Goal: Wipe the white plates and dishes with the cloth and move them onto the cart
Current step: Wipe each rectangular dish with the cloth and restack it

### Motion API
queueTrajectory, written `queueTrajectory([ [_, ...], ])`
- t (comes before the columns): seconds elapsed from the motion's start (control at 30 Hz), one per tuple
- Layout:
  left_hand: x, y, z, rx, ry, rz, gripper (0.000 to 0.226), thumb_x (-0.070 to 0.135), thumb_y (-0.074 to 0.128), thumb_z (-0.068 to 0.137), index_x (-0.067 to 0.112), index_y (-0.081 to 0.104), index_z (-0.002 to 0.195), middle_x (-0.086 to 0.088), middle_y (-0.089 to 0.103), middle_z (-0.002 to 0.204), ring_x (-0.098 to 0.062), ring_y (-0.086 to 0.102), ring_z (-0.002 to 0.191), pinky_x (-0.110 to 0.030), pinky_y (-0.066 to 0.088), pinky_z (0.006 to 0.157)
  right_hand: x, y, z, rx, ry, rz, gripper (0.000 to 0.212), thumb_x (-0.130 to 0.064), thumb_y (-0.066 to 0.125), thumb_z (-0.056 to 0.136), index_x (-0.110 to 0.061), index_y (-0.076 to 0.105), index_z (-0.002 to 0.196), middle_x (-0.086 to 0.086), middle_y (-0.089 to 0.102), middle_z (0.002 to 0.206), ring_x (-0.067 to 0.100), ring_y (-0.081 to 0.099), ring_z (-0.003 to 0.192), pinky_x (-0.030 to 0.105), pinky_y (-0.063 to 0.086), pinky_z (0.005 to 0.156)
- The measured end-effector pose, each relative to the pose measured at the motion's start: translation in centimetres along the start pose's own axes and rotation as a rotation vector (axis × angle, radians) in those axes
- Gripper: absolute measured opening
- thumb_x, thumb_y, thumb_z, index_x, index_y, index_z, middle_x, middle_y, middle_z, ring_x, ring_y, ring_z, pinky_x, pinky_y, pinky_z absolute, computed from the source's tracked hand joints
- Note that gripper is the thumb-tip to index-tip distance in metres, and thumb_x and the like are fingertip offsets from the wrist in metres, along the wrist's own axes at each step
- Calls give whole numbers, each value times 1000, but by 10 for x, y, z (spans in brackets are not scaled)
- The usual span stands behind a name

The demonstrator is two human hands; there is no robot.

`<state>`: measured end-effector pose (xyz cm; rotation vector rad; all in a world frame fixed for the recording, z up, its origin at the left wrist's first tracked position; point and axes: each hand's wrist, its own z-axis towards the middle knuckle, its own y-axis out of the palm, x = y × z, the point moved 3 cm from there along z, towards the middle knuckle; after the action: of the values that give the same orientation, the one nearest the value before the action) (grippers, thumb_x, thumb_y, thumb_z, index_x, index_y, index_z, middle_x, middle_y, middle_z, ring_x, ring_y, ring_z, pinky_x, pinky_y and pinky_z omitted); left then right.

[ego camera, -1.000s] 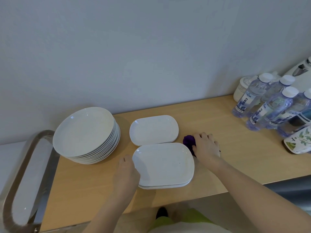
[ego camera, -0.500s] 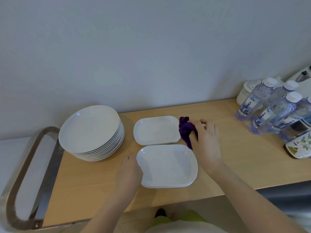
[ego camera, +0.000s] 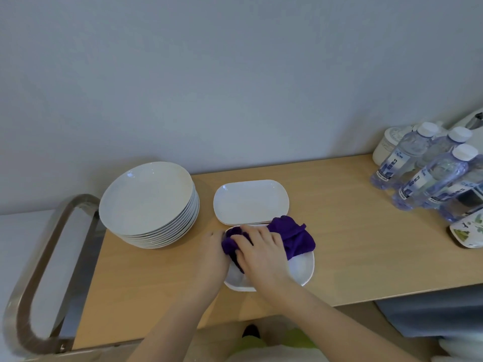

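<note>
A white oblong dish (ego camera: 300, 267) lies near the front of the wooden table (ego camera: 352, 244). My right hand (ego camera: 261, 254) presses a purple cloth (ego camera: 295, 236) down onto it, fingers closed over the cloth. My left hand (ego camera: 213, 257) grips the dish's left edge. Behind it rests a second pile of white oblong dishes (ego camera: 251, 202). To the left stands a tall stack of round white plates (ego camera: 149, 197). The cart's metal handle (ego camera: 52, 246) shows at the far left.
Several water bottles (ego camera: 431, 173) and a white jar (ego camera: 386, 147) crowd the table's back right corner. A patterned container (ego camera: 467, 231) sits at the right edge. A grey wall runs behind the table.
My right hand lifted the purple cloth from the table beside the dishes and brought it left onto the near dish. My left hand stays at the dish's left edge.
</note>
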<state>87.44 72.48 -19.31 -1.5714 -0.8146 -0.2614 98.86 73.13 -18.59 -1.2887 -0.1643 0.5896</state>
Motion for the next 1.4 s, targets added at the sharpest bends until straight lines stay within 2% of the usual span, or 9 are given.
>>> queueTrajectory([
  [0.23, -10, 0, -2, -9, 32, -83, 30, 4, 48, 87, 22, 64, 105, 4, 60, 101, -11, 55, 88, -22, 44, 70, -5, 28, -10, -98, -14, -85, 36, -39, 67, 77, -24, 71, 109, -3, 66, 120, 17, 63, 110, 38, 49, 96],
  [0.43, -15, 0, -4, -31, 53, -107, 28, 8, 50, 89, 23, 63, 109, 7, 63, 103, -9, 57, 89, -19, 44, 70, 15, 22, -17, -222, 113, -152, 50, -47, 72, 74, -29, 64, 120, -3, 62, 126, 28, 58, 117, 48, 46, 98],
  [0.57, -21, 1, -3, -97, 16, -181, 25, 10, 49, 90, 24, 64, 105, 8, 66, 97, -9, 59, 87, -14, 45, 69, 43, 14, -25, -267, 153, -158, 49, -45, 47, 93, -31, 43, 140, -7, 42, 147, 26, 37, 136, 44, 27, 113],
  [0.73, -23, 0, -3, -67, 35, -99, 50, -1, 39, 86, 32, 59, 117, 10, 62, 86, -11, 56, 79, -19, 39, 57, 67, -8, -40, -140, 225, -196, 47, -34, 77, 74, -19, 67, 117, -1, 67, 117, 24, 62, 109, 41, 49, 94],
  [0.93, -24, 0, 0, -85, 25, -153, 49, -2, 38, 85, 28, 63, 113, 12, 61, 81, -6, 54, 74, -17, 35, 55, 56, 1, -30, -53, 302, -164, 37, -16, 82, 68, -11, 73, 104, 4, 71, 107, 24, 66, 102, 43, 52, 88],
  [1.03, -24, -1, 1, -95, 19, -145, 46, -1, 39, 85, 27, 62, 112, 10, 62, 82, -9, 54, 73, -19, 37, 56, 44, 12, -21, -111, 375, -150, 41, -18, 76, 76, -14, 68, 116, 1, 65, 123, 20, 60, 115, 45, 46, 95],
  [1.13, -25, -1, 0, -109, 19, -185, 42, 2, 41, 86, 31, 61, 108, 12, 61, 81, -6, 54, 73, -17, 36, 56, 32, 22, -17, -195, 368, -147, 51, -20, 53, 90, -22, 45, 141, -7, 37, 150, 12, 34, 138, 46, 24, 111],
  [1.27, -25, -1, 0, -107, 7, -205, 42, 2, 43, 88, 30, 61, 113, 14, 63, 92, -6, 57, 85, -19, 44, 67, 18, 24, -13, -195, 305, -121, 56, -18, 76, 71, -18, 63, 125, -4, 56, 136, 13, 54, 123, 52, 42, 99],
  [1.4, -24, -1, 3, -90, 34, -151, 36, 4, 46, 89, 24, 61, 115, 13, 61, 89, -8, 56, 81, -19, 43, 66, 10, 40, -13, -375, 169, -75, 54, -25, 36, 98, -25, 21, 150, -11, 9, 159, 8, 5, 145, 51, -2, 114],
])
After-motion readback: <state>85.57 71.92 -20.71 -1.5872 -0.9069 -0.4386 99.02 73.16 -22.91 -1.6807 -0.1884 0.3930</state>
